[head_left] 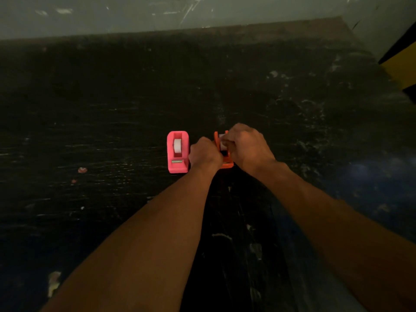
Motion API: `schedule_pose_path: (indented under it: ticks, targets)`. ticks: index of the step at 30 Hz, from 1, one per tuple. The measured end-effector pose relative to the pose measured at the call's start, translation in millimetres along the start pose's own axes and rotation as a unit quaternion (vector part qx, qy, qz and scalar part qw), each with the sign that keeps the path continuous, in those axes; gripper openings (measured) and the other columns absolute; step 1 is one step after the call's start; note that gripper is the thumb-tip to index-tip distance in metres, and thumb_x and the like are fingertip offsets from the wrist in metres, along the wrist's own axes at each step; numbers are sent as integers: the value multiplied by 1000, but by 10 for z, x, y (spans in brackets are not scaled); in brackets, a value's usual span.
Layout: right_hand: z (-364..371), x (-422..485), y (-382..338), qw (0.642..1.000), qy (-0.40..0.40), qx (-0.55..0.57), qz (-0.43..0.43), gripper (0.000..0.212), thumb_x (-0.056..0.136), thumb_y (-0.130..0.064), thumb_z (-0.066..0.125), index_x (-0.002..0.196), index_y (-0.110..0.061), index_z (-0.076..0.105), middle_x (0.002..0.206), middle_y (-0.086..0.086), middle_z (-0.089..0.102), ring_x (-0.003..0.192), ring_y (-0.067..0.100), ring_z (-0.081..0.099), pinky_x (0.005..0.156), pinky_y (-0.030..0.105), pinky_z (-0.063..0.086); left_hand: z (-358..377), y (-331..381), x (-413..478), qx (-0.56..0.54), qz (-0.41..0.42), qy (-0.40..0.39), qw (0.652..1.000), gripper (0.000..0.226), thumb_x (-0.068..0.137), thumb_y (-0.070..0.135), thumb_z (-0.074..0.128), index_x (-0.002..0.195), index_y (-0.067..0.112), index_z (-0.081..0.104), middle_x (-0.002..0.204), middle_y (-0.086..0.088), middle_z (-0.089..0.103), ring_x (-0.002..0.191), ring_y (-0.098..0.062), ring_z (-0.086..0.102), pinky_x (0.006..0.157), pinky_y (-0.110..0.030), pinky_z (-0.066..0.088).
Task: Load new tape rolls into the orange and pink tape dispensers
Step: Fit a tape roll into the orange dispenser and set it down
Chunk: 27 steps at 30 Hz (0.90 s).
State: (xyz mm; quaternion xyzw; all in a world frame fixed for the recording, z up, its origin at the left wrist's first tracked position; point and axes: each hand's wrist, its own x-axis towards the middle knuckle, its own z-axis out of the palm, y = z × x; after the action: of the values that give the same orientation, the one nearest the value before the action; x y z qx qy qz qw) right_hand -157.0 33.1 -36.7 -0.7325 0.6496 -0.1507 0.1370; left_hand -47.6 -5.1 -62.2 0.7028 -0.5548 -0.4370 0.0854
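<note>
A pink tape dispenser (177,152) stands on the dark table with a white tape roll (177,145) seated in its cradle. Right beside it is an orange tape dispenser (217,138), mostly covered by my hands. My left hand (203,154) is closed against the orange dispenser's left side. My right hand (245,146) curls over its top, fingers on a white tape roll (222,140) that sits in the orange body. Only slivers of that roll show.
The dark, scratched tabletop (112,109) runs back to a pale wall (202,12). A yellow and black object (403,66) sits at the far right edge. Small pink scraps (82,170) lie left of the dispensers.
</note>
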Motion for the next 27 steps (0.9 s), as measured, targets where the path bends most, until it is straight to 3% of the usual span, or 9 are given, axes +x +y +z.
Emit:
schedule_pose_path:
  ticks: [4, 15, 19, 22, 27]
  targets:
    - [58, -210, 16, 1000, 19, 23, 0, 25, 91, -9, 56, 106, -16, 74, 107, 8, 64, 97, 24, 61, 84, 37, 52, 23, -19, 20, 4, 3, 18, 1000, 23, 90, 26, 64, 110, 14, 68, 103, -11, 71, 92, -27, 70, 86, -41, 58]
    - [267, -668, -76, 994, 97, 43, 5, 22, 82, -3, 66, 99, -14, 77, 91, 9, 67, 79, 26, 64, 70, 39, 57, 72, -10, 51, 28, -13, 44, 999, 28, 86, 22, 69, 113, 14, 65, 104, -9, 69, 90, -24, 69, 77, -35, 57]
    - [313, -748, -84, 993, 111, 37, 4, 19, 82, -3, 67, 96, -11, 77, 86, 10, 67, 74, 28, 64, 63, 39, 57, 78, 7, 39, 15, -25, 46, 998, 32, 84, 25, 73, 113, 15, 64, 100, -9, 69, 90, -24, 70, 83, -37, 59]
    - [343, -776, -94, 995, 101, 24, 8, 17, 84, -6, 65, 97, -12, 76, 88, 9, 66, 76, 27, 63, 65, 38, 56, 87, 1, 56, 12, -27, 45, 999, 36, 81, 24, 75, 114, 14, 63, 103, -10, 70, 92, -25, 69, 86, -39, 58]
    - [408, -816, -108, 996, 88, 29, 7, 17, 85, -5, 64, 97, -10, 75, 92, 9, 67, 78, 25, 63, 67, 38, 56, 89, -32, 70, 20, -16, 46, 999, 32, 84, 22, 73, 114, 15, 64, 104, -8, 69, 89, -22, 69, 77, -33, 57]
